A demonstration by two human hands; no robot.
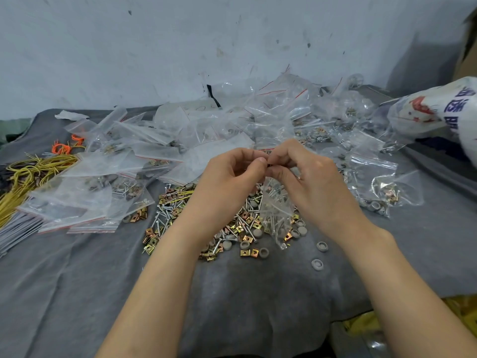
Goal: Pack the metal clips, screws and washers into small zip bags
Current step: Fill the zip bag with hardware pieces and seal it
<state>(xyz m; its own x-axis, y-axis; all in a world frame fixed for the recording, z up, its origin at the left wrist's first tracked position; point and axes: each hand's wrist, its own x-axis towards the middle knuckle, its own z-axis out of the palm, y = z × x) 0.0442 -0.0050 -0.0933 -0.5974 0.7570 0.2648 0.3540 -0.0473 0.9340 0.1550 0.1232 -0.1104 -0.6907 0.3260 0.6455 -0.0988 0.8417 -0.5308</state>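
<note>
You hold a small bag (277, 210) up over the middle of the grey cloth (258, 293); it hangs down from your fingers; inside it are silver screws, grey washers and a gold clip or two; its bottom corner hangs low, just in front of the loose parts.

Your left hand (232, 174) and your right hand (309, 177) meet at the top edge of the bag; the thumb and first fingers of each hand are bent in tight and pinch that edge; your fingertips touch each other there; I cannot tell if the strip at the top is closed.

Under and behind the bag lies a pile (180, 215) of loose gold clips, silver screws and round grey washers; two washers (317, 264) sit apart from it, near your right wrist.

Filled bags (103, 177) lie in a heap to your left and across the back; more bags (374, 182) lie on your right.

Yellow strings (33, 171) and orange bands (64, 147) are at the far left; a big white bag (438, 109) with printed letters is at the far right.
</note>
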